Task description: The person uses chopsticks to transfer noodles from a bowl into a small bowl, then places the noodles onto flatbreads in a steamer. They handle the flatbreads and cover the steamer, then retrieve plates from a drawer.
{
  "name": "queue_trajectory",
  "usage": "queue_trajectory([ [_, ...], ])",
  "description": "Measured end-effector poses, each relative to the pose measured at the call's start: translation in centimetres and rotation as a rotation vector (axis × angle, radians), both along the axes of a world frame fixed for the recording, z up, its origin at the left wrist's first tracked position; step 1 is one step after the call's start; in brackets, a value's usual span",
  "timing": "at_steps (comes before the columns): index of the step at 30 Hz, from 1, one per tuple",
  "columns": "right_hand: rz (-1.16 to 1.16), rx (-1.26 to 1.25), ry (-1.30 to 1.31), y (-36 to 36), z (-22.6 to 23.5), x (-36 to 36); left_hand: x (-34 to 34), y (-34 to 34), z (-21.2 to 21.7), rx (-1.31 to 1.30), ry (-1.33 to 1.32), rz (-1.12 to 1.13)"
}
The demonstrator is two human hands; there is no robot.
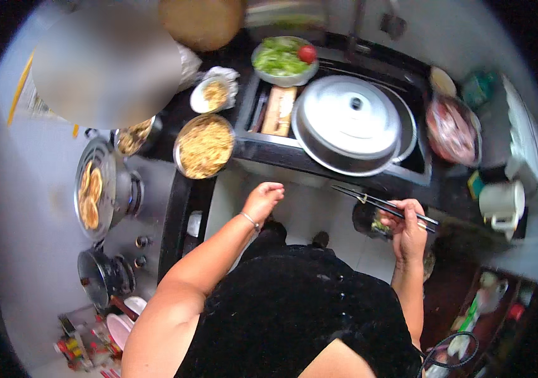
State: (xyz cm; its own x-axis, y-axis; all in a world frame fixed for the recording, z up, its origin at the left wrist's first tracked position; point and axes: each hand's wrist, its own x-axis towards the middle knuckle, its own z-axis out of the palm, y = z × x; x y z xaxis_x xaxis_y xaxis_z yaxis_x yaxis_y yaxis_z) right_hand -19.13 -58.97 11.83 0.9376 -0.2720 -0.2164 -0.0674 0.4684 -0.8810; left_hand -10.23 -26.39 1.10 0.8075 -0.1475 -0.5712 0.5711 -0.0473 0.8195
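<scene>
My right hand [409,228] grips a pair of dark chopsticks [382,206], their tips pointing left over the floor. A small pale shred of food [362,198] clings near the tips. My left hand [264,203] hangs in front of the counter with its fingers curled together and nothing visible in them. Nearest to it, on the counter, is a metal bowl heaped with yellowish shredded food [206,146]. To the far left, browned flatbreads [91,196] lie in a round pan [110,217] on the stove.
A large lidded metal pot [349,116] fills the sink area ahead. Behind it stands a bowl of chopped greens with a tomato [307,54]. Bagged meat [451,129] and a white mug [502,205] are at the right. A black pan [96,277] sits on the nearer burner.
</scene>
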Motion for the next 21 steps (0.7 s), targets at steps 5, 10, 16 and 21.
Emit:
queue_trajectory([
  [5, 0.332, -0.029, -0.034, 11.6, 0.1, 9.0, 0.7, 11.8, -0.1, -0.276, 0.163, 0.604],
  [10, 0.511, -0.146, -0.033, 23.2, -2.3, 17.0, 3.2, 18.9, -2.8, -0.413, 0.302, 0.815],
  [16, 0.481, -0.226, 0.054, 31.1, -6.4, 23.1, 5.3, 21.3, -6.0, -0.606, 0.291, 0.725],
  [21, 0.453, -0.287, 0.077, 34.1, -10.3, 24.6, 6.3, 21.0, -5.9, -0.650, 0.225, 0.669],
])
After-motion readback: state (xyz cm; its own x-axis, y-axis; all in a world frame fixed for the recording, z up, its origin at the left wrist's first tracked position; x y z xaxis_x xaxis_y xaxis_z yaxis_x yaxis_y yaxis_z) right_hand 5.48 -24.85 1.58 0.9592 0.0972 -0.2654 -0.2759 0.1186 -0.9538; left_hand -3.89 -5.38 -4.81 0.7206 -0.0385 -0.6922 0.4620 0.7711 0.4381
